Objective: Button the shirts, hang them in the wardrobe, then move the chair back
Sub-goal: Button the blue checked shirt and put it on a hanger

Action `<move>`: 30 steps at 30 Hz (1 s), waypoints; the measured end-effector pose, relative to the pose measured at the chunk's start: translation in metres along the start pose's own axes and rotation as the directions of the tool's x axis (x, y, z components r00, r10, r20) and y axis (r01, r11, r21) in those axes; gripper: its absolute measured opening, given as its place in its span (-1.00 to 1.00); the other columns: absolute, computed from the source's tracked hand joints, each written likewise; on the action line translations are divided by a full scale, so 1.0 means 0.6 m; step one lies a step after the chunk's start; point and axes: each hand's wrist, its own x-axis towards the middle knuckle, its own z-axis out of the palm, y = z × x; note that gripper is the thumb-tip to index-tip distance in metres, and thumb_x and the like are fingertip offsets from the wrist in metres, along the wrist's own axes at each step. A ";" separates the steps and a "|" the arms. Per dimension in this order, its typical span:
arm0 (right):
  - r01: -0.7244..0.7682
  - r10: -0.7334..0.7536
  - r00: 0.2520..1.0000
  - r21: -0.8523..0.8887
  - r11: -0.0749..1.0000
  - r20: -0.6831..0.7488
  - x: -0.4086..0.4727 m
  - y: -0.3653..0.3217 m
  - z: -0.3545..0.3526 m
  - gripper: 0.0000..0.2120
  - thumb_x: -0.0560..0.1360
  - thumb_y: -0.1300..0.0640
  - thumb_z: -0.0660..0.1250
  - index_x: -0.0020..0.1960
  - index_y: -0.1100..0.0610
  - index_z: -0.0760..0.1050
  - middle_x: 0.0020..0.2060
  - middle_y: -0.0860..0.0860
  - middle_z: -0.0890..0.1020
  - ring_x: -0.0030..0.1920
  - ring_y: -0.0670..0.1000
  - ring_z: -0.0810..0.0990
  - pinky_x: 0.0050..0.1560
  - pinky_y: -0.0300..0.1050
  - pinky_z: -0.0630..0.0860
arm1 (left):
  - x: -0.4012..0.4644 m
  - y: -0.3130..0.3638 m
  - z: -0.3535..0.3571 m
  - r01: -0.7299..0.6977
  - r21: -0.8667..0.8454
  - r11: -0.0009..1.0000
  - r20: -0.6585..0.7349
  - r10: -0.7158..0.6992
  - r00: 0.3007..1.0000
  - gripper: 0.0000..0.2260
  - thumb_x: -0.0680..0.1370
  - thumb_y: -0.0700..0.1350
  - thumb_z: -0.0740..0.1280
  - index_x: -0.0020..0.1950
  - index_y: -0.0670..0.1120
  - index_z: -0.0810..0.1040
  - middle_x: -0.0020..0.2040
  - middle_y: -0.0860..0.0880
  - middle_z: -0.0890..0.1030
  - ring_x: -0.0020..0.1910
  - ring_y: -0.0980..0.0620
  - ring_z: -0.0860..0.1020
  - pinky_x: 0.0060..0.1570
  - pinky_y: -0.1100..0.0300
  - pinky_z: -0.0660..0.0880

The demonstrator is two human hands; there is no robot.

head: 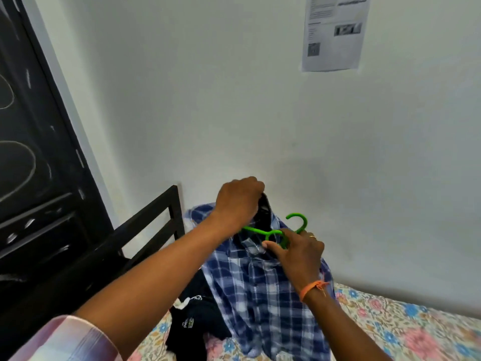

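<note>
A blue checked shirt (263, 290) lies at the head of a flowered bed (406, 324), close against a white wall (234, 100), with a black bed frame (153, 220) and dark wardrobe door (33, 152) to its left. The left hand (238, 201) curls around the shirt's dark collar. The right hand (299, 252) pinches a green hanger (276, 231) at the neck, fingers partly bent.

Checked shirt (263, 290): soft woven cloth | hanger (276, 233): smooth glossy green plastic | bedsheet (406, 324): matt floral cloth | wall notice (333, 32): paper (print too blurred to read) | bed frame (156, 217): matt black
</note>
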 end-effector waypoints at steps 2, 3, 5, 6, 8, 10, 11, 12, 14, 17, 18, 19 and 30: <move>0.134 -0.136 0.990 -0.048 0.990 -0.047 -0.003 -0.001 -0.017 -0.66 0.29 -0.21 0.56 -0.05 -0.04 0.67 -0.40 0.02 0.58 -0.33 0.12 0.55 -0.21 -0.06 0.30 | -0.008 0.020 0.011 0.010 -0.052 0.999 -0.015 -0.011 1.000 -0.87 0.62 -0.06 0.26 0.01 -0.07 0.57 -0.06 -0.03 0.59 -0.12 -0.14 0.59 -0.28 0.12 0.31; 0.174 -0.178 0.982 -0.069 0.982 -0.055 -0.005 -0.003 -0.024 -0.69 0.33 -0.15 0.57 -0.03 -0.02 0.67 -0.40 0.03 0.59 -0.33 0.13 0.56 -0.20 -0.05 0.32 | -0.009 0.024 0.013 0.039 -0.141 0.989 -0.024 -0.043 0.999 -0.81 0.61 0.02 0.27 -0.04 -0.07 0.57 -0.09 -0.02 0.61 -0.15 -0.11 0.59 -0.28 0.13 0.33; 0.150 -0.153 0.988 -0.085 0.985 -0.035 -0.006 0.001 -0.034 -0.77 0.36 -0.07 0.57 -0.04 -0.01 0.68 -0.39 0.04 0.61 -0.32 0.14 0.58 -0.21 -0.04 0.36 | -0.008 0.031 0.009 0.118 -0.388 0.914 -0.014 -0.134 0.991 -0.76 0.56 0.11 0.33 -0.14 -0.03 0.60 -0.17 0.01 0.64 -0.19 -0.03 0.57 -0.28 0.17 0.36; 0.103 -0.104 0.995 -0.091 0.990 -0.005 -0.004 0.005 -0.037 -0.82 0.38 -0.07 0.55 -0.08 -0.01 0.68 -0.38 0.04 0.63 -0.30 0.14 0.59 -0.21 -0.04 0.38 | -0.007 0.034 0.004 0.148 -0.514 0.845 0.003 -0.170 0.985 -0.77 0.54 0.12 0.36 -0.17 -0.01 0.61 -0.19 0.03 0.64 -0.20 0.01 0.57 -0.28 0.17 0.39; 0.001 0.007 0.996 -0.101 0.995 0.086 0.000 0.021 -0.044 -0.84 0.46 -0.07 0.47 -0.13 0.02 0.64 -0.31 0.05 0.66 -0.23 0.17 0.62 -0.17 -0.01 0.38 | -0.009 0.042 -0.009 0.142 -0.660 0.738 0.065 -0.132 0.989 -0.82 0.51 0.10 0.41 -0.18 0.01 0.64 -0.20 0.07 0.65 -0.18 0.07 0.58 -0.24 0.17 0.46; -0.062 0.079 0.984 -0.108 0.992 0.157 0.002 0.038 -0.050 -0.85 0.51 -0.04 0.38 -0.12 0.04 0.59 -0.23 0.06 0.68 -0.14 0.18 0.64 -0.13 -0.01 0.33 | -0.013 0.048 -0.021 0.063 -0.598 0.799 0.120 0.012 0.993 -0.85 0.52 0.08 0.41 -0.12 0.02 0.66 -0.15 0.08 0.64 -0.15 0.07 0.58 -0.20 0.16 0.45; -0.074 0.095 0.981 -0.124 0.990 0.171 0.002 0.045 -0.054 -0.87 0.51 -0.01 0.36 -0.10 0.04 0.58 -0.20 0.06 0.68 -0.11 0.19 0.64 -0.12 -0.01 0.29 | -0.015 0.046 -0.023 0.019 -0.492 0.870 0.140 0.058 0.988 -0.86 0.53 0.06 0.39 -0.07 0.01 0.65 -0.11 0.06 0.64 -0.12 0.04 0.58 -0.20 0.16 0.43; -0.078 0.106 0.978 -0.156 0.985 0.181 0.003 0.055 -0.058 -0.88 0.51 0.01 0.34 -0.07 0.03 0.59 -0.19 0.06 0.68 -0.09 0.18 0.64 -0.12 -0.01 0.27 | -0.016 0.042 -0.025 -0.009 -0.365 0.931 0.166 0.075 0.983 -0.86 0.53 0.03 0.39 -0.03 -0.02 0.63 -0.06 0.02 0.63 -0.08 -0.01 0.58 -0.19 0.15 0.40; -0.073 0.123 0.971 -0.234 0.970 0.206 0.003 0.071 -0.064 -0.86 0.52 0.00 0.31 0.00 -0.01 0.61 -0.16 0.02 0.69 -0.06 0.15 0.64 -0.08 -0.01 0.29 | -0.023 0.029 -0.022 -0.004 -0.126 0.992 0.255 0.036 0.966 -0.83 0.50 -0.04 0.43 -0.02 -0.10 0.55 -0.04 -0.05 0.58 -0.08 -0.10 0.57 -0.20 0.14 0.38; -0.109 0.164 0.968 -0.269 0.957 0.189 0.004 0.102 -0.071 -0.86 0.54 -0.04 0.31 -0.06 -0.04 0.63 -0.23 -0.02 0.68 -0.12 0.10 0.65 -0.11 -0.04 0.25 | -0.046 0.020 -0.006 0.084 0.124 0.989 0.321 -0.120 0.939 -0.84 0.48 -0.26 0.40 -0.15 -0.11 0.43 -0.09 -0.08 0.55 -0.15 -0.11 0.55 -0.25 0.11 0.35; -0.130 0.179 0.969 -0.264 0.956 0.173 0.004 0.111 -0.074 -0.83 0.54 -0.07 0.33 -0.12 -0.02 0.63 -0.28 -0.02 0.67 -0.16 0.10 0.64 -0.13 -0.05 0.26 | -0.052 0.019 -0.001 0.135 0.155 0.979 0.298 -0.176 0.938 -0.85 0.49 -0.32 0.36 -0.15 -0.12 0.44 -0.09 -0.08 0.55 -0.15 -0.10 0.56 -0.26 0.11 0.35; -0.149 0.194 0.968 -0.255 0.955 0.161 0.005 0.118 -0.076 -0.78 0.54 -0.11 0.34 -0.17 0.00 0.63 -0.32 -0.03 0.65 -0.19 0.10 0.64 -0.14 -0.05 0.29 | -0.056 0.020 0.002 0.188 0.162 0.969 0.269 -0.227 0.936 -0.86 0.50 -0.35 0.32 -0.13 -0.12 0.46 -0.09 -0.07 0.55 -0.17 -0.08 0.55 -0.27 0.13 0.35; -0.273 0.272 0.962 0.065 0.960 0.027 0.007 0.135 -0.095 -0.63 0.48 -0.18 0.44 -0.30 0.10 0.62 -0.48 0.04 0.56 -0.45 0.05 0.46 -0.45 -0.22 0.22 | -0.036 0.051 0.021 0.572 -0.725 0.383 0.235 -0.643 0.729 -0.82 0.60 -0.28 0.08 0.05 -0.12 0.45 0.00 -0.09 0.54 -0.17 0.02 0.46 -0.32 0.21 0.35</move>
